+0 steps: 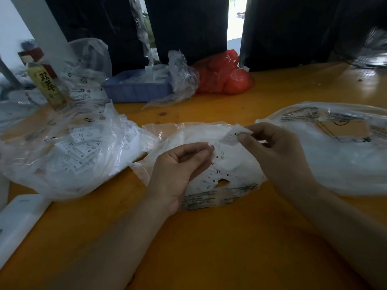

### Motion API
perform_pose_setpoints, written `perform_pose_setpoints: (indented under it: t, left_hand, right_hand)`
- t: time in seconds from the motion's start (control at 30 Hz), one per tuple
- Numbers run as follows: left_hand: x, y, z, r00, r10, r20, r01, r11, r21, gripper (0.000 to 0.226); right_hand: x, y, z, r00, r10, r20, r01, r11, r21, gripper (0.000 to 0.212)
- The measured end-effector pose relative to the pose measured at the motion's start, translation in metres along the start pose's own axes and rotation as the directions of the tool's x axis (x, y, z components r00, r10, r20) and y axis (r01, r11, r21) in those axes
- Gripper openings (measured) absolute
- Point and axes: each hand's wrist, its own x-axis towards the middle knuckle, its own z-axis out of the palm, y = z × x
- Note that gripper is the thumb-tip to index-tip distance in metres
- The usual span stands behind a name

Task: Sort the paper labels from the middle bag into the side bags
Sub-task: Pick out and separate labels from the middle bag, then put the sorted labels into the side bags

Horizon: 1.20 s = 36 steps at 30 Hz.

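Note:
The middle bag (209, 197), clear plastic with printed text, lies on the orange table and holds several white paper size labels. My right hand (270, 147) pinches one white label (230, 138) above that bag. My left hand (180, 164) hovers over the bag's left part with curled fingers, its fingertips pinching at the edge of a small label. The left bag (69, 155) holds several labels marked S, XS and XL. The right bag (345, 160) lies open at the right, its contents blurred white.
A blue plastic tray (136, 88) with white pieces, a crumpled clear bag (182, 78) and a red bag (224, 74) stand at the back. A yellow bottle (45, 84) stands back left. A white flat object (18, 218) lies at the near left edge.

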Motion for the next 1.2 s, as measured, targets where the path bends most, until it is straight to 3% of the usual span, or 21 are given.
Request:
perform_pose_setpoints:
  t: [0.13, 0.27, 0.4, 0.6, 0.7, 0.87, 1.2]
  left_hand:
    - [0.001, 0.002, -0.001, 1.000, -0.007, -0.024, 0.006, 1.000, -0.025, 0.046]
    - [0.001, 0.001, -0.001, 0.999, -0.019, -0.032, 0.016, 0.997, -0.072, 0.038]
    - [0.001, 0.000, -0.002, 0.999, -0.002, -0.040, 0.003, 1.000, 0.023, 0.025]
    - [-0.002, -0.003, -0.001, 0.999, 0.025, 0.041, -0.031, 0.988, 0.150, 0.026]
    - [-0.003, -0.003, 0.000, 0.997, 0.046, 0.064, -0.057, 0.981, 0.185, 0.034]
    - [-0.004, -0.003, -0.001, 0.994, 0.075, 0.076, -0.090, 0.971, 0.222, 0.044]
    - [-0.004, -0.006, -0.003, 0.994, 0.055, 0.091, -0.080, 0.954, 0.289, 0.031]
  right_hand:
    - [-0.001, 0.002, 0.003, 1.000, 0.013, 0.022, -0.014, 0.999, 0.038, 0.004]
    - [-0.001, 0.004, 0.002, 1.000, -0.015, 0.014, 0.015, 0.999, 0.048, 0.005]
    - [0.000, 0.003, 0.002, 1.000, -0.008, 0.026, 0.005, 0.993, 0.118, 0.009]
    - [0.000, -0.001, 0.002, 0.995, -0.093, 0.038, 0.097, 0.989, -0.109, 0.023]
    - [-0.001, -0.002, 0.001, 0.994, -0.110, 0.025, 0.112, 0.981, -0.157, 0.020]
    - [-0.003, -0.005, -0.002, 0.966, -0.243, 0.088, 0.258, 0.921, -0.292, 0.013]
    - [-0.005, -0.007, -0.002, 0.917, -0.357, 0.179, 0.400, 0.809, -0.430, 0.012]
